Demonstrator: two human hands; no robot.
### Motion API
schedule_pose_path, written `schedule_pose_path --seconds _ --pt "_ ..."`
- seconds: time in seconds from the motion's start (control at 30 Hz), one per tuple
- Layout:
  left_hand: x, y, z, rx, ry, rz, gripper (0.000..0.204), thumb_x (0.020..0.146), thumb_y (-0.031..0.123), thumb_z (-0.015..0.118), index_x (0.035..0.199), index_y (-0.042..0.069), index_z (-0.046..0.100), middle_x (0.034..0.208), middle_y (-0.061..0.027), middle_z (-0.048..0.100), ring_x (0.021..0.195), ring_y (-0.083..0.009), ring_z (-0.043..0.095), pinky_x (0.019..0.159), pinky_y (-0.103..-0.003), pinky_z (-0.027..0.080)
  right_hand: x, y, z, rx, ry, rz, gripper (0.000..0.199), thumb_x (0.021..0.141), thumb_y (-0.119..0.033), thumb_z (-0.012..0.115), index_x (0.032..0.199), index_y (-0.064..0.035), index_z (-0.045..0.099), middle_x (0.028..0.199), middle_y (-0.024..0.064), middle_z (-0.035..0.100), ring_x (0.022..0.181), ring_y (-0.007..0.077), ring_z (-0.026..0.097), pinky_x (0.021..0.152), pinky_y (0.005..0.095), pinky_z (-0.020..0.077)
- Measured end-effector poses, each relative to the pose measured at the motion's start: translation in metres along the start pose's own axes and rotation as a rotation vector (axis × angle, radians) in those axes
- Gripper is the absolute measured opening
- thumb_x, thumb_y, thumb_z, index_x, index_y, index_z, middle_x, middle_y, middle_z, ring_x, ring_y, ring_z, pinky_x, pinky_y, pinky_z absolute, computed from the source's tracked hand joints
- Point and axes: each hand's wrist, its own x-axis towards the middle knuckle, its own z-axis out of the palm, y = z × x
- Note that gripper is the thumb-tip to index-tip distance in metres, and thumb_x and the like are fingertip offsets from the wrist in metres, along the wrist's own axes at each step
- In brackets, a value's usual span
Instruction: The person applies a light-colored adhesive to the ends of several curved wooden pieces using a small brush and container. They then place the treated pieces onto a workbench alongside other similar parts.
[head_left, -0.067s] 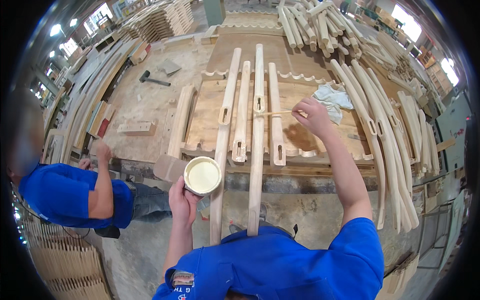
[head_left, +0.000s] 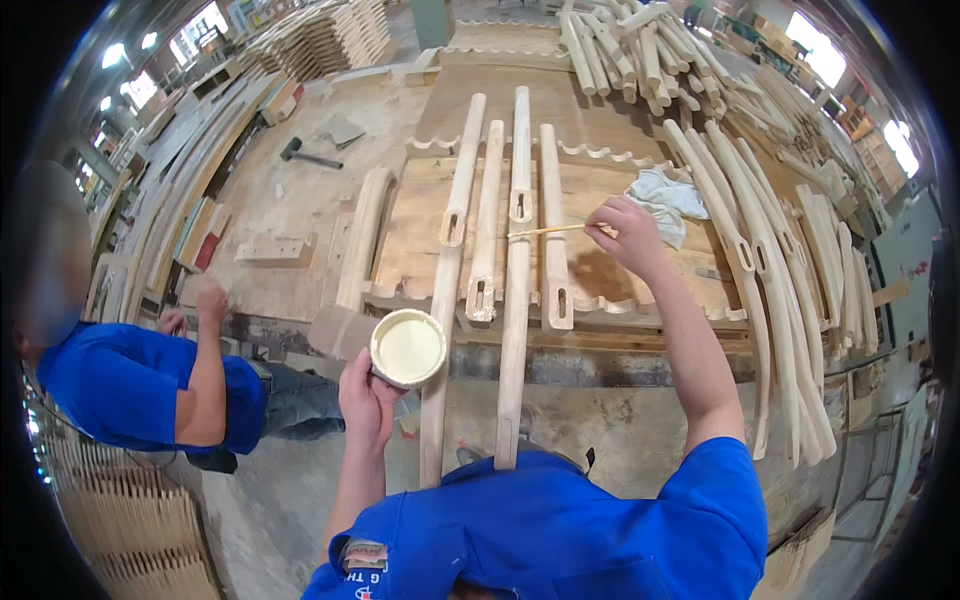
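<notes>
Head view: left hand (head_left: 367, 392) gripped a glue tub (head_left: 408, 347), right hand (head_left: 628, 233) pinched a stick (head_left: 548, 231) at the middle rail's (head_left: 517, 270) slot. Looked early on; four rails lay unjoined on the bench (head_left: 300, 200).

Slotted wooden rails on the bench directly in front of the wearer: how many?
4, side by side: far-left rail, short rail, long rail under the stick's tip, right rail. More lie stacked at right.
</notes>
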Motion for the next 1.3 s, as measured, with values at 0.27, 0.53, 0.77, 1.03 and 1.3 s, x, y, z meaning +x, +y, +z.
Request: schedule_pose_path --seconds 0.27,0.53,0.77,1.03,1.3 --pt "-0.001 -0.006 0.023 0.066 -0.03 -0.032 0.029 0.097 0.021 0.04 0.102 -0.004 0.055 0.09 -0.0124 0.064 0.069 -0.0174 0.065 0.054 -0.026 0.054 0.028 -0.141 -0.07 -0.116 -0.184 -0.392 0.01 0.074 -0.014 0.069 0.075 -0.0088 0.061 0.07 0.0016 0.055 0.069 0.0198 0.054 0.058 0.0321 0.0431" --pt "-0.006 -0.02 0.019 -0.024 -0.1 -0.074 0.027 0.097 0.02 0.043 0.105 -0.004 0.053 0.096 -0.0131 0.063 0.077 -0.0195 0.066 0.062 -0.033 0.057 0.024 -0.178 -0.072 -0.135 -0.397 -0.369 0.012 0.074 -0.016 0.067 0.071 -0.0083 0.058 0.071 0.0032 0.058 0.073 0.021 0.058 0.065 0.0344 0.0466" --pt "-0.015 -0.017 0.012 -0.016 -0.179 -0.109 0.026 0.096 0.026 0.046 0.106 0.002 0.048 0.103 -0.0108 0.059 0.092 -0.0197 0.062 0.074 -0.038 0.054 -0.029 -0.17 -0.072 0.145 -0.262 -0.017 0.008 0.079 -0.011 0.066 0.082 -0.0058 0.061 0.076 0.006 0.059 0.072 0.0227 0.058 0.062 0.0327 0.0456" --pt "-0.027 -0.032 0.037 -0.065 -0.173 -0.126 0.025 0.097 0.022 0.043 0.106 -0.002 0.045 0.111 -0.0175 0.057 0.099 -0.0268 0.063 0.079 -0.045 0.055 -0.072 -0.166 -0.082 0.251 -0.373 0.259 0.013 0.083 -0.014 0.062 0.084 -0.0013 0.061 0.076 0.0107 0.057 0.066 0.0231 0.056 0.062 0.0306 0.0453" --pt "-0.033 -0.057 0.07 -0.016 -0.207 -0.112 0.029 0.097 0.024 0.042 0.111 -0.002 0.045 0.108 -0.0154 0.058 0.095 -0.0238 0.063 0.077 -0.042 0.055 -0.09 -0.129 -0.092 0.32 -0.31 0.157 0.014 0.087 -0.014 0.057 0.084 -0.0005 0.059 0.073 0.0068 0.057 0.066 0.0166 0.055 0.062 0.0291 0.0443"
